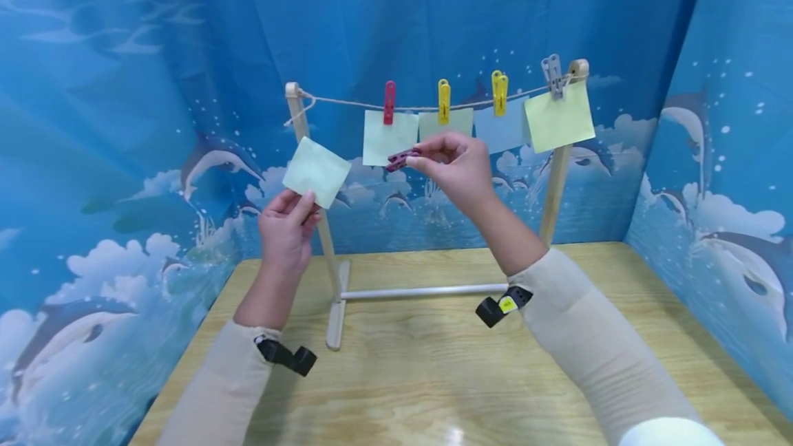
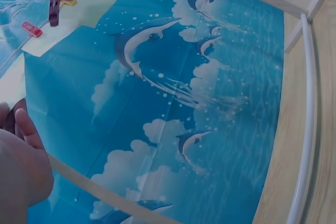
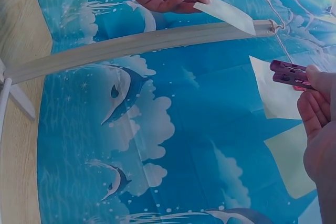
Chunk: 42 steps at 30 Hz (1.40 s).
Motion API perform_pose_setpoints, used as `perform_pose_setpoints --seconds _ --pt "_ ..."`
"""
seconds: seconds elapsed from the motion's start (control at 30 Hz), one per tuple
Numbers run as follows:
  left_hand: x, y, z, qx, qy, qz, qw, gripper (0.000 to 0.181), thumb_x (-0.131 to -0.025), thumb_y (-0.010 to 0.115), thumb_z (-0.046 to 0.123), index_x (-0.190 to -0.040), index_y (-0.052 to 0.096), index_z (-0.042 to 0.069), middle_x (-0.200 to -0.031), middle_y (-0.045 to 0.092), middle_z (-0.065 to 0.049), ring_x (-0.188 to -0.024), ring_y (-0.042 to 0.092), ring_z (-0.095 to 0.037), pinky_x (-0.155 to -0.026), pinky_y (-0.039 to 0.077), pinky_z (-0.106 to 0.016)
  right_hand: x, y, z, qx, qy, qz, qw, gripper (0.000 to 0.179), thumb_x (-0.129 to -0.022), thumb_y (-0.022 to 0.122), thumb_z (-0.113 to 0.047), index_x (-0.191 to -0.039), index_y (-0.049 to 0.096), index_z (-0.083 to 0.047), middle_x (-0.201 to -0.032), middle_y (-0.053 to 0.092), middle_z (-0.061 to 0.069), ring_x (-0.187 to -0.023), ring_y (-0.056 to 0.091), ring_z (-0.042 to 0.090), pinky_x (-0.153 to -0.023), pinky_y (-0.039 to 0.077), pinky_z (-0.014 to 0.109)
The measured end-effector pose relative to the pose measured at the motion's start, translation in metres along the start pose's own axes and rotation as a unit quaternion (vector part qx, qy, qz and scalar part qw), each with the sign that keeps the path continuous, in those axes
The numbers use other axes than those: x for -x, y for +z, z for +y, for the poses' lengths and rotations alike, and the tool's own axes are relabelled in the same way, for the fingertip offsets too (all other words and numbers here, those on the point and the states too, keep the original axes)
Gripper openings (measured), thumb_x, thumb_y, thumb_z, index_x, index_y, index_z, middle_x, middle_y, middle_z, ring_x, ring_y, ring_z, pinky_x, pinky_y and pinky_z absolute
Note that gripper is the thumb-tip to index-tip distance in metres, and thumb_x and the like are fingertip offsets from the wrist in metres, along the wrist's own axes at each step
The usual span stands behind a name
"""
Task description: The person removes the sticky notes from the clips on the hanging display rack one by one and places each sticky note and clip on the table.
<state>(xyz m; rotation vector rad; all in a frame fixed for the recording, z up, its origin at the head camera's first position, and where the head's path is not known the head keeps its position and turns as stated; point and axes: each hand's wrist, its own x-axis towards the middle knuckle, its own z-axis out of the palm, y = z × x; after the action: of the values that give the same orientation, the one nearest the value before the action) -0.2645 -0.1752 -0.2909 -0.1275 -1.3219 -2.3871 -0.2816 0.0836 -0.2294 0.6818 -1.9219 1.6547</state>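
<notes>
My left hand pinches a pale green square of paper by its lower corner, thumb in front, close to the left post of a wooden stand. In my right hand a dark purple clothespin is pinched between thumb and fingers, its free end pointing left toward the paper. The right wrist view shows the same clothespin side-on and the paper nearly edge-on. Behind the right hand, a string runs between the two posts, with several papers clipped along it.
A red clothespin, two yellow ones, one of them here, and a grey one hold papers on the string. The stand's posts rise from a wooden table, joined by a white bar. A dolphin-print curtain surrounds it.
</notes>
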Motion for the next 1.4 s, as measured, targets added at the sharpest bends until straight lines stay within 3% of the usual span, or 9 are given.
perform_pose_setpoints --seconds 0.1,0.37,0.53,0.67,0.87,1.07,1.4 --pt "0.001 -0.003 0.003 -0.003 -0.003 -0.006 1.0000 0.027 -0.083 0.077 0.014 -0.106 0.070 0.002 -0.093 0.072 -0.010 -0.069 0.068 -0.016 -0.061 0.057 -0.022 0.004 -0.004 0.002 -0.015 -0.005 0.006 0.9999 0.017 -0.083 0.079 -0.012 -0.092 0.073 0.001 -0.091 0.071 0.010 -0.078 0.066 0.020 -0.065 0.055 0.022" --pt "0.003 -0.012 0.009 -0.075 -0.022 -0.024 0.9966 0.035 -0.081 0.080 0.020 -0.109 0.068 0.003 -0.104 0.072 -0.009 -0.077 0.070 -0.017 -0.063 0.057 -0.021 0.017 -0.018 0.006 -0.051 -0.040 0.020 0.9977 0.012 -0.082 0.078 -0.005 -0.090 0.073 0.003 -0.089 0.071 0.012 -0.074 0.066 0.020 -0.064 0.056 0.022" --pt "0.005 -0.019 0.013 -0.109 -0.042 -0.050 0.9919 0.037 -0.081 0.080 0.022 -0.111 0.068 0.005 -0.105 0.071 -0.007 -0.080 0.069 -0.017 -0.064 0.056 -0.021 0.031 -0.031 0.009 -0.035 -0.043 0.038 0.9977 0.011 -0.082 0.079 -0.006 -0.088 0.074 0.002 -0.088 0.070 0.012 -0.067 0.061 0.018 -0.055 0.050 0.019" --pt "0.006 -0.025 0.014 -0.112 -0.040 -0.070 0.9905 0.028 -0.083 0.079 0.018 -0.107 0.070 0.006 -0.099 0.072 -0.006 -0.076 0.068 -0.016 -0.062 0.056 -0.021 0.042 -0.041 0.012 -0.021 -0.031 0.046 0.9983 0.011 -0.082 0.078 -0.005 -0.088 0.073 0.003 -0.088 0.069 0.009 -0.062 0.056 0.016 -0.049 0.044 0.018" --pt "0.010 -0.030 0.017 -0.125 -0.039 -0.083 0.9879 0.017 -0.085 0.076 0.014 -0.101 0.072 0.009 -0.095 0.072 -0.003 -0.074 0.067 -0.014 -0.063 0.057 -0.021 0.055 -0.052 0.016 -0.015 -0.016 0.045 0.9987 0.012 -0.082 0.077 -0.003 -0.091 0.073 0.003 -0.091 0.070 0.007 -0.073 0.062 0.017 -0.058 0.050 0.016" --pt "0.016 -0.034 0.022 -0.171 -0.050 -0.088 0.9800 0.016 -0.087 0.075 0.015 -0.102 0.072 0.013 -0.097 0.073 0.000 -0.078 0.067 -0.014 -0.065 0.056 -0.021 0.070 -0.065 0.021 -0.058 -0.002 0.048 0.9972 0.011 -0.082 0.076 0.002 -0.092 0.074 0.003 -0.093 0.070 0.006 -0.081 0.065 0.017 -0.072 0.056 0.019" --pt "0.025 -0.051 0.020 -0.235 -0.045 -0.118 0.9638 0.018 -0.088 0.074 0.015 -0.106 0.072 0.012 -0.098 0.072 0.002 -0.077 0.063 -0.013 -0.065 0.055 -0.022 0.095 -0.099 0.026 -0.018 0.032 0.073 0.9966 0.016 -0.081 0.077 0.001 -0.097 0.074 0.002 -0.093 0.071 0.002 -0.079 0.066 0.012 -0.071 0.055 0.017"
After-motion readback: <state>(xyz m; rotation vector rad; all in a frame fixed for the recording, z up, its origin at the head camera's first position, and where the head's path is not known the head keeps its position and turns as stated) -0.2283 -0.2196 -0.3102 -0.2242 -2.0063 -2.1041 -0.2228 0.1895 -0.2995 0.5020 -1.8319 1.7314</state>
